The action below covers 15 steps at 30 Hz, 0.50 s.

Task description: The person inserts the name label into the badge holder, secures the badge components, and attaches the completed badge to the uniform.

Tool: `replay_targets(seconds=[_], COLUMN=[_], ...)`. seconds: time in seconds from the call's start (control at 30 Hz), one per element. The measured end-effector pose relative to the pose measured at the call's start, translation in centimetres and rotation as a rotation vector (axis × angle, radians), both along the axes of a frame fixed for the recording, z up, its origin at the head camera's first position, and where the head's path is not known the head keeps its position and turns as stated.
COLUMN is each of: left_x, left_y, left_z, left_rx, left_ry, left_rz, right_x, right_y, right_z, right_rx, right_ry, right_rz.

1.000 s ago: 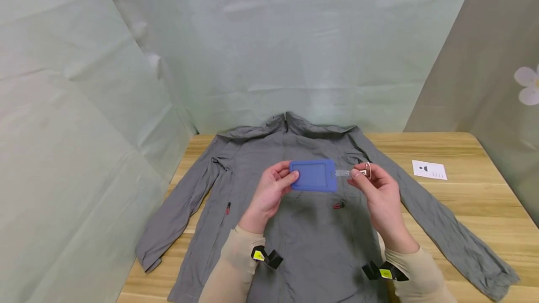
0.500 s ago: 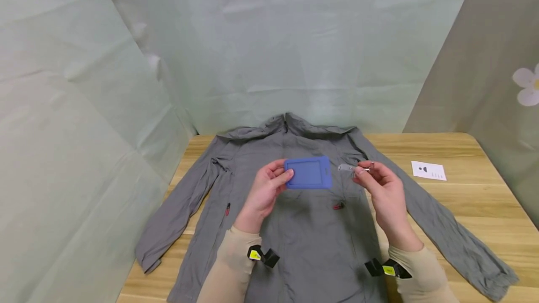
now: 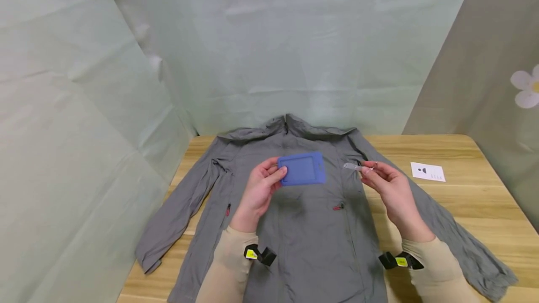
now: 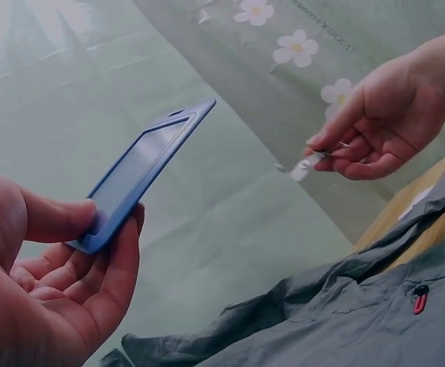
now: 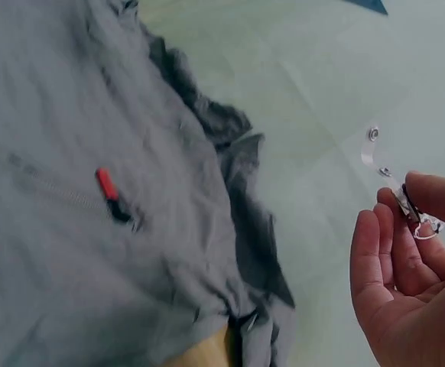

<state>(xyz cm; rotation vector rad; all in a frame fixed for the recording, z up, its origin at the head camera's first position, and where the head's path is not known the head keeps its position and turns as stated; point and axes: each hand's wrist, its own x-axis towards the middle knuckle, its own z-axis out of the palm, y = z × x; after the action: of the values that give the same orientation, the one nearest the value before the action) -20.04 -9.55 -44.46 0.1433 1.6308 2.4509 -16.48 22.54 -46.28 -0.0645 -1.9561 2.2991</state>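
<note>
My left hand (image 3: 262, 186) pinches a blue badge holder (image 3: 304, 168) by its left end, thumb on the front and fingers behind. The holder has a clear window and a slot at its far end, as the left wrist view shows. In my right hand (image 3: 389, 188) a metal badge clip (image 5: 410, 206) is pinched between thumb and fingers. Its clear strap (image 5: 368, 153) sticks out with a snap stud, apart from the holder. Both hands are above a grey jacket (image 3: 313, 242) spread flat.
A white card (image 3: 427, 171) with a printed figure lies on the wooden table (image 3: 471, 200) to the right. Red zipper pulls (image 3: 338, 207) show on the jacket. A pale curtain (image 3: 294, 50) hangs behind and along the left.
The clip's strap has come out of the holder's slot. My left hand has moved left with the holder and tilted it; my right has moved right with the clip.
</note>
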Motion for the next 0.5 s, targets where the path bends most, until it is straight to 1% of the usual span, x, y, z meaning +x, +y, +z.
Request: replay_targets(seconds=[0.13, 0.2, 0.27, 0.4, 0.5], left_x=[-0.1, -0.1, -0.1, 0.0, 0.0], left_y=[0.0, 0.0, 0.0, 0.0, 0.0], left_z=[0.0, 0.1, 0.2, 0.3, 0.1], left_rx=[0.004, 0.012, 0.025, 0.041, 0.032], left_ry=[-0.009, -0.009, -0.008, -0.002, -0.008], left_rz=[-0.001, 0.004, 0.016, 0.032, 0.026], right_x=[-0.1, -0.3, -0.6, -1.8, -2.7], right_y=[0.8, 0.9, 0.4, -1.3, -2.7], right_z=[-0.7, -1.1, -1.7, -3.3, -4.4], right_rx=[-0.034, -0.026, 0.007, 0.161, 0.288], right_ry=[-0.054, -0.092, -0.131, -0.21, -0.249], right_rz=[0.002, 0.022, 0.047, 0.134, 0.2])
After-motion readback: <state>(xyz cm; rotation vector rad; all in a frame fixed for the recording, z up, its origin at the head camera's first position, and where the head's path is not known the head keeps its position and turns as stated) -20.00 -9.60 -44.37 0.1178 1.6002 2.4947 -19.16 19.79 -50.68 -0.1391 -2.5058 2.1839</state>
